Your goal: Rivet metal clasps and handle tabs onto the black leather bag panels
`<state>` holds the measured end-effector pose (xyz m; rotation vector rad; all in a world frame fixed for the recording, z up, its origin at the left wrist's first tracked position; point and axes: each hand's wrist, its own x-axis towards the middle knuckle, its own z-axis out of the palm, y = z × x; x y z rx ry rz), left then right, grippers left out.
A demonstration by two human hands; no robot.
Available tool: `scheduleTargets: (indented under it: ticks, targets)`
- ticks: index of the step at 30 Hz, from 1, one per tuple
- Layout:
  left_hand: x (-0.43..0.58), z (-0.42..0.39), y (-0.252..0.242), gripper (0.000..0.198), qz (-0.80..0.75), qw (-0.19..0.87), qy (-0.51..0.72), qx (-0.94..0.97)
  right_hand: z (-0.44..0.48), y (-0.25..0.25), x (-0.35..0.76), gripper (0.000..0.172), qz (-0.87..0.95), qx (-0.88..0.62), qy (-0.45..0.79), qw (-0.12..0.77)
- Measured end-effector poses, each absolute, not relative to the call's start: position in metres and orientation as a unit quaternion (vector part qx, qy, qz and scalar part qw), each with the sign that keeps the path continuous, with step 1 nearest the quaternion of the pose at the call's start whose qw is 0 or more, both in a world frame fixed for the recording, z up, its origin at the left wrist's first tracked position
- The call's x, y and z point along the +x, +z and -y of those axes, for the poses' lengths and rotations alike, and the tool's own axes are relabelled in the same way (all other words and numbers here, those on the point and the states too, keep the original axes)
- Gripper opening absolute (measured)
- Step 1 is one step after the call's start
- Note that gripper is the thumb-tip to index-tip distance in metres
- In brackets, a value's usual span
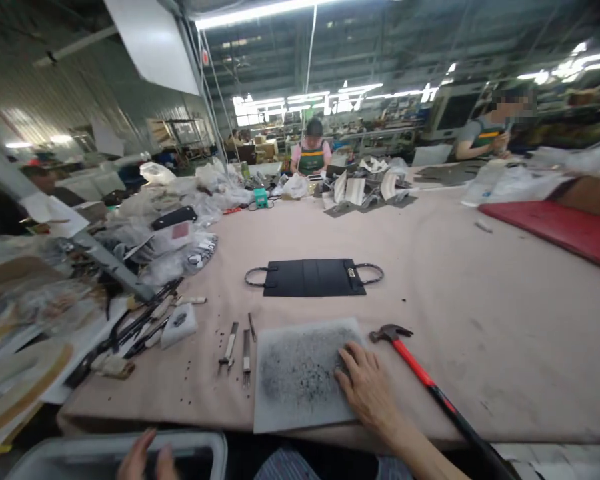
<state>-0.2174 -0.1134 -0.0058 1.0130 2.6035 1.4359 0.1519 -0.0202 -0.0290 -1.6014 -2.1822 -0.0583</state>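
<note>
My right hand (367,387) lies palm down on the right side of a worn white pad (290,417), its fingers slightly bent and apart. Dark specks cover the middle of the pad. My left hand (145,460) is low at the bottom edge, over a grey bin (190,439); a gap shows between thumb and fingers, and nothing is seen in it. Beyond the pad lies a flat black leather bag piece (310,278) with a looped handle at each end and a metal clasp. A claw hammer (420,370) with a red and black handle rests right of the pad.
Left of the pad lie two pronged punches (229,347) and a thin metal rod (251,327). More tools (145,327) and plastic bags (180,250) crowd the left side. A red board (560,227) is at right. Two people work beyond the table (480,300).
</note>
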Motion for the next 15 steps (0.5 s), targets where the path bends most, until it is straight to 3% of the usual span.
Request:
scheduleTargets:
  ticks: [3,7,10,15]
  targets:
    - [-0.203,0.036,-0.001,0.033,-0.762,0.032,0.363,0.535,0.022,-0.037,0.155,0.040,0.786,-0.579,-0.030,0.217]
    - [-0.173,-0.102,0.004,0.049,-0.706,-0.011,0.081,0.704,0.022,-0.036,0.153,0.042,0.778,-0.587,-0.018,0.223]
    - [-0.160,-0.169,0.005,0.051,-0.694,-0.038,0.020,0.719,0.021,-0.035,0.154,0.044,0.774,-0.591,-0.007,0.226]
    - [-0.161,-0.204,0.000,0.046,-0.671,-0.066,-0.039,0.737,0.022,-0.032,0.154,0.052,0.766,-0.602,0.021,0.222]
